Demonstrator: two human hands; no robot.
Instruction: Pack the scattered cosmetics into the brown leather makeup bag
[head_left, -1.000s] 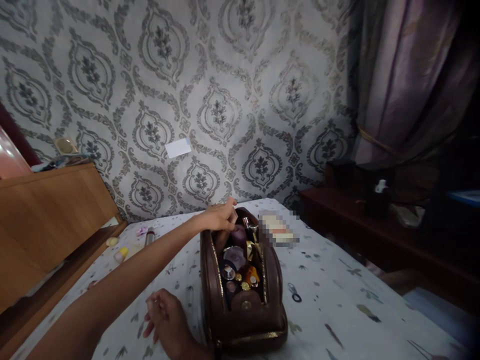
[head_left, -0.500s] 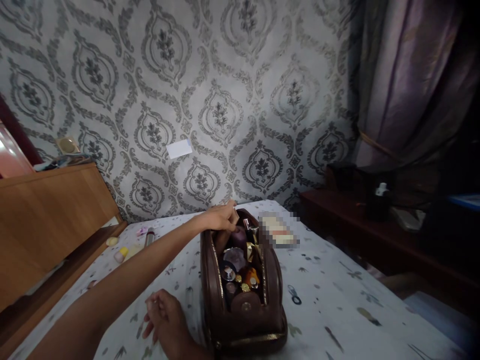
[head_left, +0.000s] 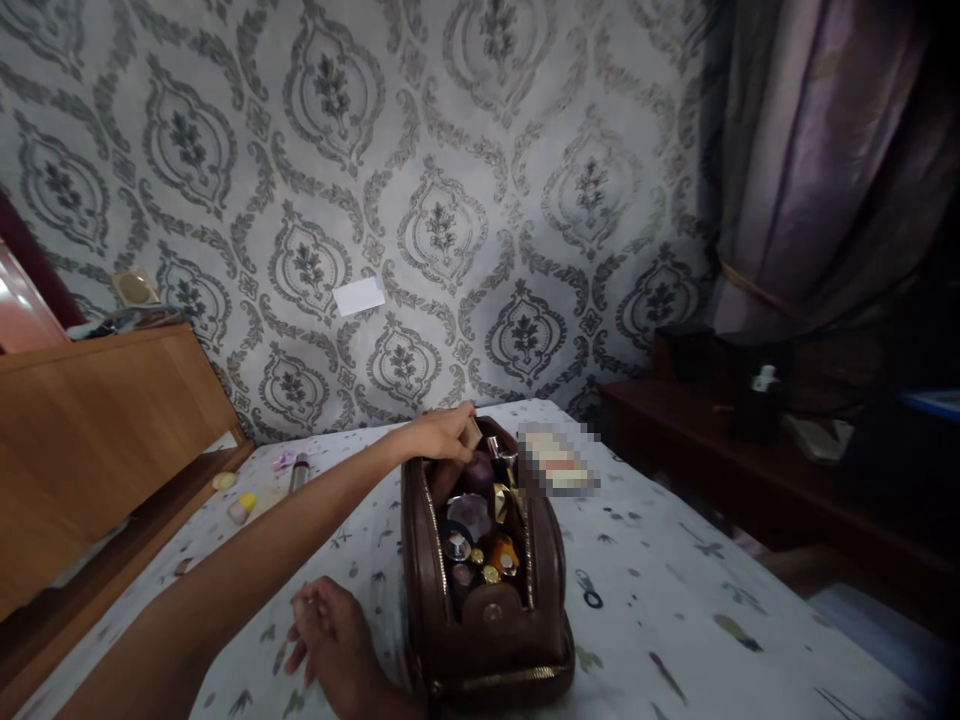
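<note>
Take the brown bag [head_left: 499, 635] on the bed [head_left: 660, 570] by its sides: likely soft, but heavy with bottles [head_left: 502, 550]. Cannot tell the grip of the curled left hand [head_left: 444, 435]; see nothing in the half-curled right hand [head_left: 337, 635].

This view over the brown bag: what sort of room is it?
Probably a bedroom: a printed sheet is spread out like bedding, a wooden panel like a headboard stands at left, and a tied-back curtain hangs at right.

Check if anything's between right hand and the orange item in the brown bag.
Yes: the side wall of the brown bag stands between the right hand and the orange item. Bag's open on top.
</note>
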